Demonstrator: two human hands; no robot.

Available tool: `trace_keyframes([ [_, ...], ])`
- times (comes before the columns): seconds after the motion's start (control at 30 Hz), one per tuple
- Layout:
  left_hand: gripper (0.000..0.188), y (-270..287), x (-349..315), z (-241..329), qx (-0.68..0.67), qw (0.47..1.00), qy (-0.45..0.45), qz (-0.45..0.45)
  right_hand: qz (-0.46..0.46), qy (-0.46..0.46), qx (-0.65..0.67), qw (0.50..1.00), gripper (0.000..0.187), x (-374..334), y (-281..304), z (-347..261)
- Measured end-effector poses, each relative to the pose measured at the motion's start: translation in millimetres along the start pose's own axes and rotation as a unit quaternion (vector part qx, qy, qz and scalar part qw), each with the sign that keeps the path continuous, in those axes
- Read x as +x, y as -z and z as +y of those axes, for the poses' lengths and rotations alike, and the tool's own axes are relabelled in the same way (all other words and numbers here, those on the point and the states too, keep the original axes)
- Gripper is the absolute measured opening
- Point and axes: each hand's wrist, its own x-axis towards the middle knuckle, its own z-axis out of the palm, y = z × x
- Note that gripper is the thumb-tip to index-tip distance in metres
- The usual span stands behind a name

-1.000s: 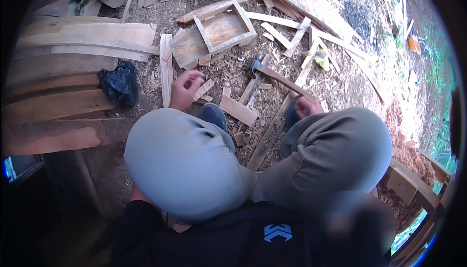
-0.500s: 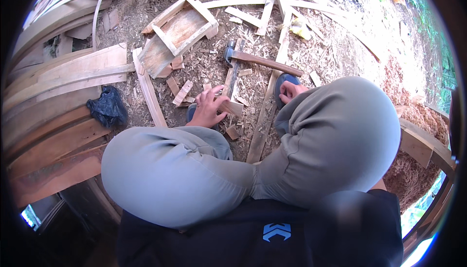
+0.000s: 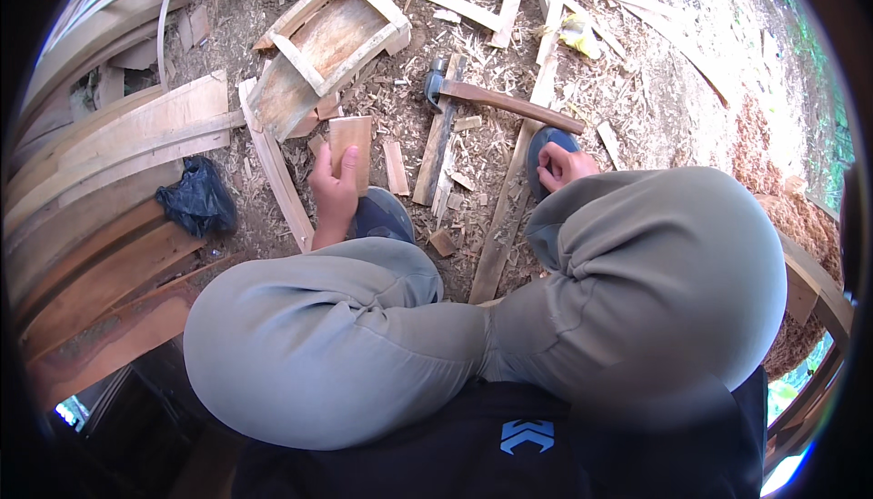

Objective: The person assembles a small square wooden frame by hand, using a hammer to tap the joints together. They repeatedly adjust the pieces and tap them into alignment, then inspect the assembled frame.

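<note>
My left hand (image 3: 336, 191) grips a small flat wood block (image 3: 353, 141), holding it upright above the shavings beside my left shoe (image 3: 386, 212). The thumb lies across the block's near face. My right hand (image 3: 567, 168) is closed with curled fingers over my right shoe (image 3: 536, 179); whatever they may hold is hidden. Between the hands, a claw hammer (image 3: 509, 105) rests with its head on a short dark-edged board (image 3: 435, 155) and its wooden handle reaching toward my right hand. A small wood offcut (image 3: 396, 168) lies close to the left hand's block.
A rough wooden frame box (image 3: 338, 37) stands ahead on the left. Long strips (image 3: 496, 249) and shavings cover the ground. Stacked planks (image 3: 118, 149) and a black plastic bag (image 3: 196, 197) are at the left; a sawdust heap (image 3: 800, 235) is at the right.
My left hand has moved left from the short board and now holds the wood block raised and upright. My right hand remains curled by the right shoe. The view has shifted slightly.
</note>
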Motion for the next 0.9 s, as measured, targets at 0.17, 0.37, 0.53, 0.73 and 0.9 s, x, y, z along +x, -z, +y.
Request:
trace_keyframes([
  [0.17, 0.055, 13, 8, -6, 0.157, 0.984, -0.088, -0.007, 0.005, 0.005, -0.010, 1.000, 0.019, -1, 2, 0],
  [0.37, 0.035, -8, -12, -3, 0.107, 0.990, -0.081, 0.044, 0.082, 0.147, 0.022, 0.985, 0.014, -6, 1, 2],
  [0.53, 0.025, -18, -38, -17, 0.064, 0.990, -0.072, -0.099, 0.057, 0.218, -0.027, 0.974, 0.012, 5, 5, -1],
  [0.73, 0.016, -37, -65, -32, 0.066, 0.990, -0.055, -0.109, 0.018, 0.198, -0.037, 0.979, 0.008, 10, 7, -1],
  [0.9, 0.015, -34, -64, -37, 0.099, 0.988, -0.034, -0.110, -0.003, 0.176, -0.045, 0.983, 0.004, 11, 11, -10],
])
